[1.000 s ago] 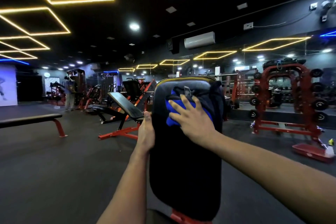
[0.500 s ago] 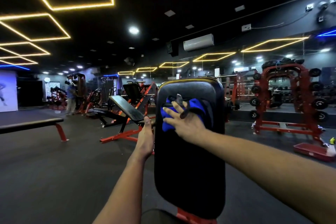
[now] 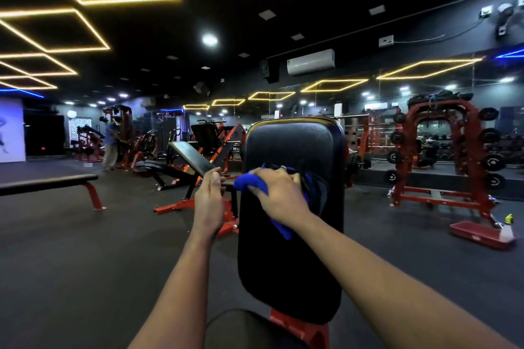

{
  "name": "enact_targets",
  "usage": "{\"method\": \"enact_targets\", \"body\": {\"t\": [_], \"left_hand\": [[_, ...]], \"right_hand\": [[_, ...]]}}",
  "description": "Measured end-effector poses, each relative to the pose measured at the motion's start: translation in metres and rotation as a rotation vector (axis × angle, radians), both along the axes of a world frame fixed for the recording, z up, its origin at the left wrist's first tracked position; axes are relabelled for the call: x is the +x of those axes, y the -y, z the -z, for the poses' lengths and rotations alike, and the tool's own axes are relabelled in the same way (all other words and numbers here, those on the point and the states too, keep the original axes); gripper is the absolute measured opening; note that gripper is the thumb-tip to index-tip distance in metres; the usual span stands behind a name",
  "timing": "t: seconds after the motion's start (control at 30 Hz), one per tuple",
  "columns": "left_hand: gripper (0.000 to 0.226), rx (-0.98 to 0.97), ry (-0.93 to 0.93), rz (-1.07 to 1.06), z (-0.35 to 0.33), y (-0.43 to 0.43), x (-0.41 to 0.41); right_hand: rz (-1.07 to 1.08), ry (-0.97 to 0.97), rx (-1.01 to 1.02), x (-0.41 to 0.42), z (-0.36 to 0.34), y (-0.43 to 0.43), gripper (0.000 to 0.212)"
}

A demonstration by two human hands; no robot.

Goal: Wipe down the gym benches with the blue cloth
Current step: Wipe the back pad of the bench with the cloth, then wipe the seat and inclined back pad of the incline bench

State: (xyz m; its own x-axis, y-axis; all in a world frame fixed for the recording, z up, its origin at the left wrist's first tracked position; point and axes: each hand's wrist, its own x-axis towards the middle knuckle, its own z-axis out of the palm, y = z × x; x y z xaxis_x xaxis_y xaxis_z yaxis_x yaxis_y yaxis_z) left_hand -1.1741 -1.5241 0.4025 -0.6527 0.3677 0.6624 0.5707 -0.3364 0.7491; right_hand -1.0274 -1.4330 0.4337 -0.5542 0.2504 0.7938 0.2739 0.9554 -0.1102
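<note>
The black padded backrest [image 3: 292,263] of a gym bench stands upright right in front of me, on a red frame [image 3: 300,329]. My right hand [image 3: 279,193] presses the blue cloth [image 3: 252,183] against the middle of the pad, near its left edge. Its fingers are curled over the bunched cloth, and a tail of cloth hangs below the wrist. My left hand [image 3: 208,201] hovers just left of the pad's edge with loosely curled fingers, and I see nothing in it. The bench's dark seat [image 3: 241,329] shows at the bottom.
A flat bench [image 3: 48,183] stands at the left and an incline bench [image 3: 190,159] behind my left hand. At the right a red weight rack [image 3: 442,156] faces a mirror, with a spray bottle [image 3: 507,225] at its base. A person [image 3: 110,147] stands far left.
My right hand slid down the pad from near the top and its spread fingers curled, bunching the cloth. My left hand came off the pad's left edge.
</note>
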Motion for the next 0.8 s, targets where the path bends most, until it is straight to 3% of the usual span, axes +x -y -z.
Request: {"method": "enact_targets", "body": {"t": [0.07,0.17,0.27,0.43,0.57,0.67,0.8], "left_hand": [[0.024,-0.036,-0.074,-0.020,-0.001,0.015,0.008],[0.049,-0.105,-0.160,0.108,-0.003,0.037,0.036],[0.062,-0.249,-0.172,0.253,0.003,0.053,0.059],[0.057,-0.405,-0.135,0.257,0.020,0.066,0.064],[0.020,-0.542,-0.181,0.157,0.041,0.059,0.045],[0.012,-0.585,-0.201,0.012,0.056,0.053,0.015],[0.021,-0.617,-0.182,-0.111,0.050,0.057,-0.016]], "right_hand": [[-0.203,-0.123,-0.283,0.017,-0.001,0.012,0.018],[-0.574,-0.252,-0.683,0.042,0.002,0.026,0.015],[-0.706,-0.178,-0.888,0.055,0.009,0.038,0.023],[-0.701,-0.119,-0.939,0.058,0.027,0.044,0.015],[-0.644,-0.160,-1.015,0.036,0.055,0.027,0.010],[-0.569,-0.150,-1.081,0.011,0.074,0.019,0.019],[-0.533,-0.060,-0.936,-0.022,0.077,0.022,0.042]]}}
